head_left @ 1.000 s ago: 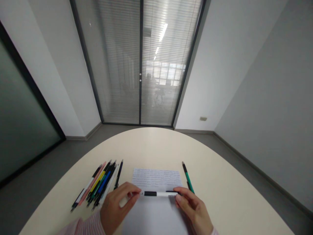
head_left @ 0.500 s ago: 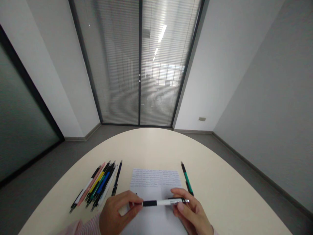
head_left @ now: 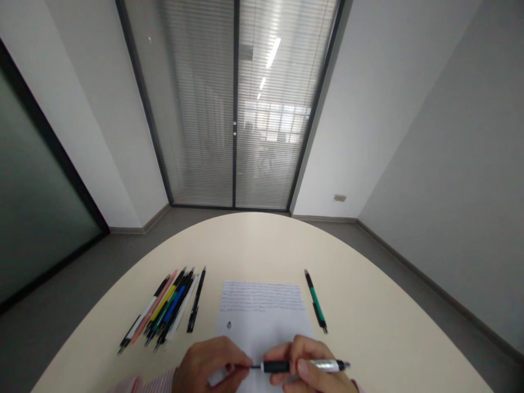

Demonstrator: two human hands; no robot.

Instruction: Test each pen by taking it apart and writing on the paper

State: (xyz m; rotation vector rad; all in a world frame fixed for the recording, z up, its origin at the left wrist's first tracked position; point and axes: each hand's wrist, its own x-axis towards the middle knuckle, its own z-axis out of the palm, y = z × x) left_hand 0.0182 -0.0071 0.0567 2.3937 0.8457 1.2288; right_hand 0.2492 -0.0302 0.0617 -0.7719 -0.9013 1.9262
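Pen shift: the white-and-black pen (head_left: 275, 367) has moved nearer me and to the right since the earlier frame, and both hands came down with it; the small dark piece (head_left: 228, 325) on the paper (head_left: 266, 327) now shows clear of my fingers.
Pen and rod: I have a thin dark rod (head_left: 255, 367) sticking out of the pen's left end (refill, I'd guess); step in hand looks like working that rod in or out of the barrel, direction can't be told.
Next move: calls for a steady barrel and a straight pull or push along its length, in my judgement.
Left hand: my left hand (head_left: 210, 357) is low over the sheet, knuckles up, thumb and forefinger pinching the rod.
Right hand: my right hand (head_left: 313, 355) grasps the pen, palm turned inward, fingers curled about the barrel, pen roughly level, clip end jutting right.
Other pens: loose pile (head_left: 166, 305) left of the paper, dark pen (head_left: 198, 297) beside it, green-and-black pen (head_left: 315, 300) right of the paper, all on the table (head_left: 254, 240).
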